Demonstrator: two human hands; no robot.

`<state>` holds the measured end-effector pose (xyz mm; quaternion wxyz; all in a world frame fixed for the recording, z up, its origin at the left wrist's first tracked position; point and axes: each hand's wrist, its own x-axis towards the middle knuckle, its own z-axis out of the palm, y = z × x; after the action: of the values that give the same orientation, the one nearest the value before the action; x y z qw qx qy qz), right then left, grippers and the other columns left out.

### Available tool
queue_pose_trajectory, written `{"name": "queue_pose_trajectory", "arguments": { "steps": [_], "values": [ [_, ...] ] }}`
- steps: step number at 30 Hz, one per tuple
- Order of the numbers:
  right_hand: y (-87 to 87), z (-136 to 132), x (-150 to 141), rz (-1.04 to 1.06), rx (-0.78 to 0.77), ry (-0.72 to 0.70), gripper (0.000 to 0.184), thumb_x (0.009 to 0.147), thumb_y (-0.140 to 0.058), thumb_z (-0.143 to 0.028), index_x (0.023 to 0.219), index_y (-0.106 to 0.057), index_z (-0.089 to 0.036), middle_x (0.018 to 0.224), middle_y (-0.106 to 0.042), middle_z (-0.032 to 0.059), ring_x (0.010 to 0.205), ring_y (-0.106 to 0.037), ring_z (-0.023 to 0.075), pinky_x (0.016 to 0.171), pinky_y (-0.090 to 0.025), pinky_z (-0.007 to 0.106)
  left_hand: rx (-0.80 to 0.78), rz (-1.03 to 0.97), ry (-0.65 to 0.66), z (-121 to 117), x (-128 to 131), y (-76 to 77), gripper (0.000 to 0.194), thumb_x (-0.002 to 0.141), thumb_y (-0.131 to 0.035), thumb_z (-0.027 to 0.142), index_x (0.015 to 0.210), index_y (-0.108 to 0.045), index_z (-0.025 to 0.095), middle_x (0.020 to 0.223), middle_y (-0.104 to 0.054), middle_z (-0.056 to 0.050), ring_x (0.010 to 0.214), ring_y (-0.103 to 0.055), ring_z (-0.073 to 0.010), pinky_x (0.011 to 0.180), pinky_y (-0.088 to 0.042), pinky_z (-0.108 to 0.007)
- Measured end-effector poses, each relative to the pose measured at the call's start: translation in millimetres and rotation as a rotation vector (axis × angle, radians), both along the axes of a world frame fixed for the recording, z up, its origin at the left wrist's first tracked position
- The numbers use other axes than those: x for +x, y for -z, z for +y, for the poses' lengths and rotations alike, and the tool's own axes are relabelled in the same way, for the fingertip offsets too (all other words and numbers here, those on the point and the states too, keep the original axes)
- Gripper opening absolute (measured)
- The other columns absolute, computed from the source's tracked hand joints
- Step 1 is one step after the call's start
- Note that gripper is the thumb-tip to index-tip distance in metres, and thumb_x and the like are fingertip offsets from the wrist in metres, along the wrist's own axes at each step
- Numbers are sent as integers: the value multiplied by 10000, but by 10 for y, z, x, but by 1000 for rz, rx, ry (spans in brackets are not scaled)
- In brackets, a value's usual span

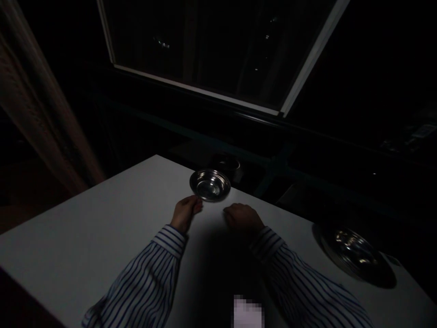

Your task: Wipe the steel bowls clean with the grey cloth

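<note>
A shiny metal bowl [210, 186] with a wide rim sits upright near the far edge of the white table [112, 223]. My left hand [186, 212] is just in front of the bowl's left side, fingers curled in and nothing visible in them. Whether its fingertips touch the rim I cannot tell. My right hand [244, 216] is closed, a little in front and to the right of the bowl, apart from it. Its inner side is in shadow, so anything inside it is hidden. Both arms wear blue-striped sleeves.
Toward the table's right end lies a larger round metal dish [357, 255]. Another dark round vessel [225, 163] shows beyond the far edge. A curtain [41, 95] hangs at left, and a white-framed window [198, 89] is behind. The room is very dark.
</note>
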<state>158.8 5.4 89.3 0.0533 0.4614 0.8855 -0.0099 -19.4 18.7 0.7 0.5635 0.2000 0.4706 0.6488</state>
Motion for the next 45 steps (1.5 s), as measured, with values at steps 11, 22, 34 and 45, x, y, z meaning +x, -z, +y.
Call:
{"name": "queue_pose_trajectory", "arguments": {
  "steps": [11,22,34,45],
  "values": [
    [56,530,-713,-88,47,-146,321,865,-345,-256,970,-633,-159,1002,-642,122,955,-567,244,812,-387,363,83,-150,48,37,-11,172,203,604,-715,251,708,-638,95,703,-644,-59,583,-549,-83,623,-463,-239],
    [-30,487,-796,-134,65,-182,317,854,-347,-258,990,-617,-161,975,-650,123,910,-595,247,777,-403,342,125,-157,1,45,-35,143,262,535,-755,288,682,-634,108,652,-627,-29,558,-522,-76,586,-427,-229],
    [-63,431,-861,-187,88,-198,278,818,-388,-201,937,-624,-119,925,-649,164,857,-613,247,735,-433,332,140,-174,-9,25,-33,149,265,533,-753,281,693,-639,103,645,-630,-26,547,-532,-70,574,-422,-216],
    [-81,441,-817,-100,199,-161,276,818,-393,-249,946,-591,-105,929,-647,147,865,-601,255,751,-427,352,151,-183,7,0,-44,131,253,546,-747,281,685,-644,95,644,-639,-39,537,-538,-73,565,-428,-218]
  ]
}}
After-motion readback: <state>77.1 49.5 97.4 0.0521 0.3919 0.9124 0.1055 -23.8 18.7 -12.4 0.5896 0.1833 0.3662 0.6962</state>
